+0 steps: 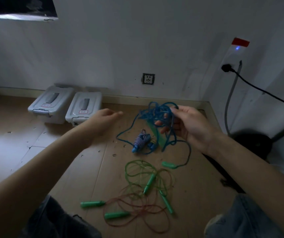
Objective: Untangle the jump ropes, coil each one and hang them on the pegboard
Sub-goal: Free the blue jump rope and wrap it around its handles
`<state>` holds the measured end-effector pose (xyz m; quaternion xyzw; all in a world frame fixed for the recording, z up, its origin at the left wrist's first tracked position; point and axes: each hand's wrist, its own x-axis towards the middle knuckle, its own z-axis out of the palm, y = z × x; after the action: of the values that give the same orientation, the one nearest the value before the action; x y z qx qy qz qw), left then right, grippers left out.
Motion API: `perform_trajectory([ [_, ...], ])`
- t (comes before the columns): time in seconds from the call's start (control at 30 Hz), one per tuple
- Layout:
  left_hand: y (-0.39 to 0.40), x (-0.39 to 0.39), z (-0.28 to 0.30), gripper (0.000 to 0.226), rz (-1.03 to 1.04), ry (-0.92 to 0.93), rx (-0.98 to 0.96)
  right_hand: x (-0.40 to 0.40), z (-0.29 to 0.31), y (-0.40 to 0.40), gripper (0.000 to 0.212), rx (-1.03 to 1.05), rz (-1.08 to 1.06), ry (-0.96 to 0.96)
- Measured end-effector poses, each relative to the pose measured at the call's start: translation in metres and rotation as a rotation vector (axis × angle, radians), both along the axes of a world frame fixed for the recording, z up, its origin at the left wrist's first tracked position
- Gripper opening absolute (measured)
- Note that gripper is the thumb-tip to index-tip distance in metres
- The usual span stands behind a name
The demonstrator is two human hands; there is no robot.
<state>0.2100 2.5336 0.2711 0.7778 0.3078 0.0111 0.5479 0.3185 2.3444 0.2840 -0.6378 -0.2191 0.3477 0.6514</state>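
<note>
Several ropes are lying on the floor [34, 152] w/ one bundle up in my hand. I'm holding the blue rope [156, 112] bunched in my right hand [187, 124], fingers [162, 123] curling round a messy clump of loops while the tails are trailing down to the floor. One tail is running to a green handle [168, 164]; another is dropping toward a blue-striped handle [140, 141] lying just below the clump. My left hand [103, 117] is hovering apart from the rope, fingers loose and grasping nothing, pointing toward the clump.

Nearer my knees, the green rope [137, 170] and red rope [137, 210] are lying crossed over each other, approx four green handles among them; which handle belongs to which cord I can't tell.

Handling, as I'm judging it: blue cord is looking soft, braided, light, so it's going to flop and snag on itself, not spring open. Pulling hard is prob tightening knots. Better to be taking hold at a handle, the only stiff part, then feeding it back thru loops. Thin green/red cords are looking like slick plastic, springier, likely sliding apart easier but kinking into coils.

Two grey bins [65, 105] are sitting by the wall. No pegboard in view.
</note>
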Motion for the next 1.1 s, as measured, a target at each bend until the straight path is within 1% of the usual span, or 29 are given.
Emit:
perform_trajectory([
  [0.03, -0.006, -0.002, -0.001, 0.045, -0.140, -0.055, -0.019, 0.001, 0.002, 0.000, 0.032, 0.036, 0.006, 0.036],
  [0.07, -0.017, -0.002, -0.001, 0.046, -0.281, -0.087, -0.092, 0.001, 0.004, 0.000, 0.031, 0.076, 0.024, 0.074],
  [0.13, -0.040, 0.000, -0.006, 0.047, -0.444, -0.160, -0.241, 0.002, 0.005, 0.000, 0.030, 0.154, 0.094, 0.158],
  [0.2, -0.056, 0.010, -0.018, 0.047, -0.438, -0.261, -0.347, 0.002, 0.006, 0.000, 0.030, 0.207, 0.178, 0.259],
  [0.27, -0.067, 0.020, -0.021, 0.052, -0.377, -0.325, -0.467, 0.003, 0.007, -0.002, 0.030, 0.207, 0.206, 0.305],
  [0.3, -0.068, 0.022, -0.021, 0.049, -0.336, -0.340, -0.539, 0.005, 0.007, -0.003, 0.030, 0.196, 0.195, 0.318],
  [0.33, -0.067, 0.023, -0.022, 0.041, -0.327, -0.339, -0.582, 0.008, 0.008, -0.004, 0.030, 0.184, 0.178, 0.325],
  [0.4, -0.065, 0.016, -0.022, 0.023, -0.387, -0.269, -0.586, 0.013, 0.009, -0.008, 0.033, 0.178, 0.164, 0.327],
  [0.43, -0.063, 0.012, -0.023, 0.019, -0.417, -0.208, -0.601, 0.015, 0.010, -0.009, 0.035, 0.188, 0.174, 0.314],
  [0.47, -0.062, 0.009, -0.021, 0.020, -0.428, -0.162, -0.629, 0.016, 0.011, -0.010, 0.037, 0.200, 0.189, 0.285],
  [0.5, -0.059, 0.005, -0.019, 0.026, -0.431, -0.147, -0.657, 0.017, 0.012, -0.011, 0.036, 0.206, 0.195, 0.248],
  [0.57, -0.052, 0.006, -0.012, 0.043, -0.384, -0.186, -0.732, 0.017, 0.009, -0.010, 0.027, 0.150, 0.163, 0.150],
  [0.6, -0.047, 0.006, -0.007, 0.045, -0.356, -0.231, -0.784, 0.016, 0.006, -0.009, 0.021, 0.090, 0.147, 0.086],
  [0.67, -0.038, 0.009, 0.002, 0.036, -0.320, -0.337, -0.884, 0.012, 0.002, -0.008, 0.021, -0.021, 0.187, -0.037],
  [0.77, -0.029, 0.013, 0.006, 0.020, -0.097, -0.413, -0.948, 0.006, -0.002, -0.010, 0.022, -0.087, 0.407, -0.100],
  [0.8, -0.027, 0.015, 0.007, 0.016, -0.013, -0.415, -0.970, 0.006, -0.003, -0.010, 0.021, -0.118, 0.439, -0.124],
  [0.87, -0.024, 0.015, 0.007, 0.012, 0.124, -0.420, -0.999, 0.011, -0.005, -0.012, 0.021, -0.210, 0.412, -0.248],
  [0.9, -0.022, 0.015, 0.006, 0.012, 0.175, -0.430, -0.972, 0.015, -0.005, -0.013, 0.021, -0.258, 0.393, -0.318],
  [0.97, -0.021, 0.013, 0.004, 0.007, 0.241, -0.479, -0.858, 0.022, -0.004, -0.016, 0.024, -0.336, 0.425, -0.372],
  [1.0, -0.021, 0.012, 0.003, 0.004, 0.261, -0.516, -0.808, 0.022, -0.004, -0.017, 0.024, -0.361, 0.471, -0.370],
  [1.03, -0.023, 0.011, 0.002, 0.006, 0.259, -0.555, -0.764, 0.021, -0.005, -0.017, 0.022, -0.366, 0.507, -0.351],
  [1.1, -0.025, 0.011, 0.005, 0.013, 0.189, -0.612, -0.691, 0.015, -0.007, -0.016, 0.016, -0.314, 0.485, -0.286],
])
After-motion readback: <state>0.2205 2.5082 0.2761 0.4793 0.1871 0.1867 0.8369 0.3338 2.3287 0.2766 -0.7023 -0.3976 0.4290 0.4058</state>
